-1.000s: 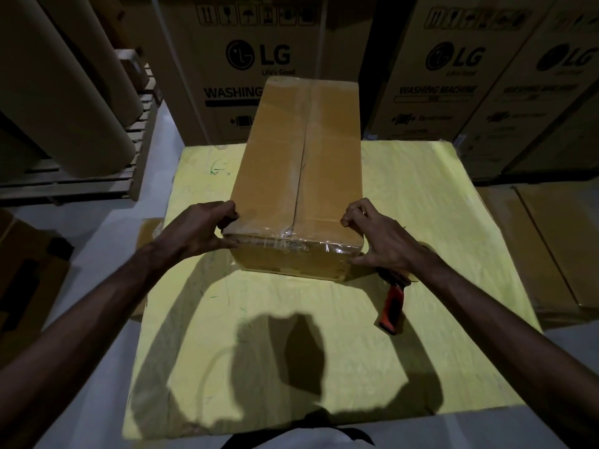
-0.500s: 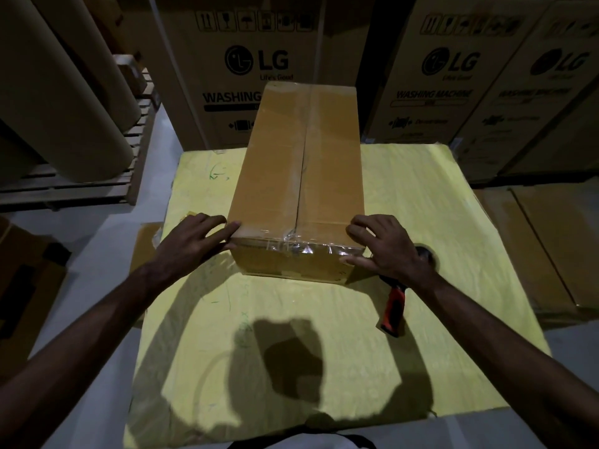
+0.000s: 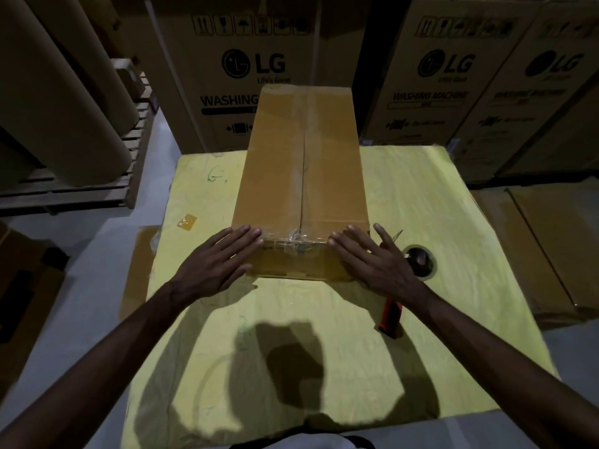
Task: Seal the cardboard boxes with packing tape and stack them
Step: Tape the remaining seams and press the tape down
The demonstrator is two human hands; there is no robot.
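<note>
A long, closed brown cardboard box [image 3: 301, 176] lies lengthwise on a yellow paper-covered tabletop [image 3: 437, 205], its short end facing the person. Clear packing tape [image 3: 296, 244] runs along the centre seam of the box top and folds, wrinkled and shiny, over that near edge.

The left hand [image 3: 214, 267] lies flat against the near left corner of the box, fingers straight and close together, fingertips on the top edge. The right hand [image 3: 376, 264] mirrors it at the near right corner, fingers straight and slightly spread, the thumb out to the side away from the box. Neither hand holds anything.

Just right of the box, partly hidden under the right wrist, lies a tape dispenser with a red handle [image 3: 390, 317] and a dark roll. Left of the box, a small amber scrap of tape [image 3: 187, 221] sticks to the yellow surface. Behind the box stand tall brown cartons printed with LG washing-machine markings [image 3: 256, 66]. Far left of the box, large tan paper rolls [image 3: 48, 92] rest on a wooden pallet [image 3: 136, 157]. Far right of the box, flat brown cardboard sheets [image 3: 551, 247] lie low on the floor.
</note>
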